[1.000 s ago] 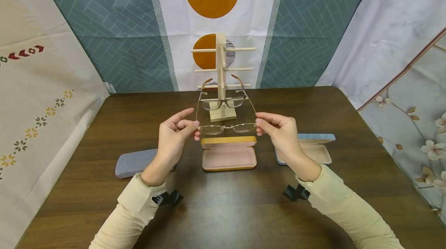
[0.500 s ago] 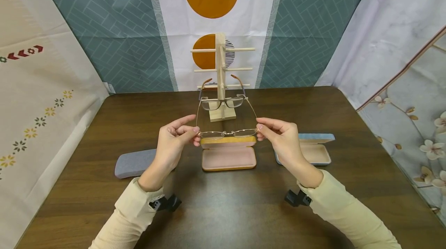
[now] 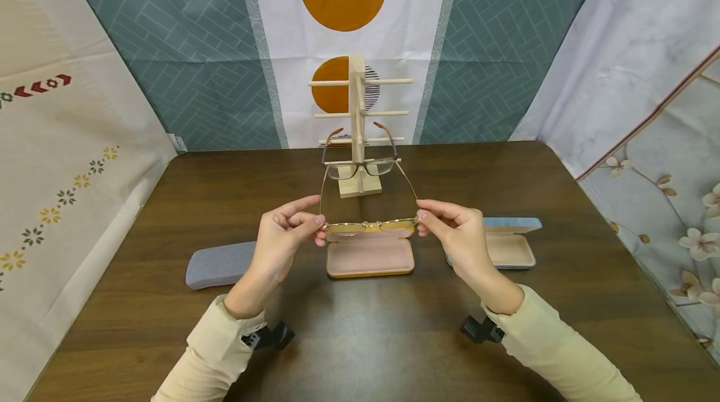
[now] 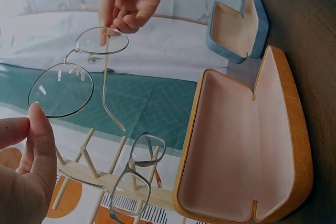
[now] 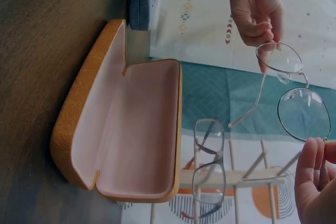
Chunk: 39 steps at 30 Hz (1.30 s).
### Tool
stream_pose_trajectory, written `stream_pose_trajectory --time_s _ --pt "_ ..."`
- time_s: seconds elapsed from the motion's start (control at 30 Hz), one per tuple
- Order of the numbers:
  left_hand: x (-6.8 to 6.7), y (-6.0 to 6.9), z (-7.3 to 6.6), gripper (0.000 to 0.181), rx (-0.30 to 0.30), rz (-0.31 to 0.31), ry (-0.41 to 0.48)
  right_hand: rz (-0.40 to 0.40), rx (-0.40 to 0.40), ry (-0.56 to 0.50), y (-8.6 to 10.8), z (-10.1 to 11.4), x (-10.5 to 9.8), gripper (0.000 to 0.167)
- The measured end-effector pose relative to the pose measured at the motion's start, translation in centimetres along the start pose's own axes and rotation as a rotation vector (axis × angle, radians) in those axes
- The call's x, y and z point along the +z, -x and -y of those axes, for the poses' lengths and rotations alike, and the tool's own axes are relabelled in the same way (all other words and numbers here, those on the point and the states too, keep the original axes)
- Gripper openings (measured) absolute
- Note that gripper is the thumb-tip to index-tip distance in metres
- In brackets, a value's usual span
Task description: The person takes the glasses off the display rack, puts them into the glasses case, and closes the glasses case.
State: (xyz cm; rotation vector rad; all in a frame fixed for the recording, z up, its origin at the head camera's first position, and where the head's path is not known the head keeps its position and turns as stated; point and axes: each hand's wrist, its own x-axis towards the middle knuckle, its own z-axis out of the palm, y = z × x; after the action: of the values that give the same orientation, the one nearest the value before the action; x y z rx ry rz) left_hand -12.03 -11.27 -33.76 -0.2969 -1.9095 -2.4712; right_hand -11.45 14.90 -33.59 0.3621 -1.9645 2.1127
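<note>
The surface (image 3: 360,352) carries all the equipment I view remotely. The wooden display stand (image 3: 357,102) is upright at its far side, presumably set back so that its pegs can bear frames without obstructing the hands.

On the left hand (image 3: 281,236), the fingers (image 3: 309,225) grasp one outer end of the wire-rimmed glasses (image 3: 372,225); on the right hand (image 3: 458,233), they grasp the other. I judge this two-ended grip suited to a thin frame: it keeps the frame level, spares the lenses and limits bending at the hinges.

Containers: the yellow case (image 3: 370,258) lies open at center, its hinged lid at the far side; only pink lining shows inside. The blue case (image 3: 514,251), on the right, is also open and partly covered by the right hand in the head view; I see pale lining. The gray case (image 3: 219,264), on the left, is closed, so I cannot tell its contents.

The dark-framed glasses (image 3: 360,166) rest on the stand's lower pegs. The wire-rimmed glasses are raised above the yellow case, temples unfolded toward the stand.
</note>
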Motion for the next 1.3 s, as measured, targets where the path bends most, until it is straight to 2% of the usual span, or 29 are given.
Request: stream_pose_trajectory --time_s 0.27,0.53,0.67,0.77,0.93,1.3 --pt "-0.03 0.22 0.14 0.044 -0.006 0.015 -0.015 0.002 -0.025 -0.009 0.34 -0.26 -0.13 0.026" --pt "-0.06 0.24 0.2 0.043 0.005 0.048 -0.042 0.001 -0.024 -0.009 0.36 -0.31 -0.22 0.017" --pt "-0.06 0.23 0.18 0.042 0.006 0.05 -0.065 0.003 -0.028 -0.017 0.4 -0.34 -0.25 0.025" --pt "-0.09 0.22 0.13 0.04 0.007 0.044 -0.11 0.005 -0.035 -0.021 0.43 -0.34 -0.25 0.026" --pt "-0.12 0.2 0.02 0.035 0.021 0.034 -0.215 0.004 -0.03 -0.007 0.46 -0.39 -0.21 0.018" --pt "-0.19 0.2 0.04 0.027 0.088 0.053 -0.382 -0.002 -0.024 -0.001 0.5 -0.49 -0.06 0.019"
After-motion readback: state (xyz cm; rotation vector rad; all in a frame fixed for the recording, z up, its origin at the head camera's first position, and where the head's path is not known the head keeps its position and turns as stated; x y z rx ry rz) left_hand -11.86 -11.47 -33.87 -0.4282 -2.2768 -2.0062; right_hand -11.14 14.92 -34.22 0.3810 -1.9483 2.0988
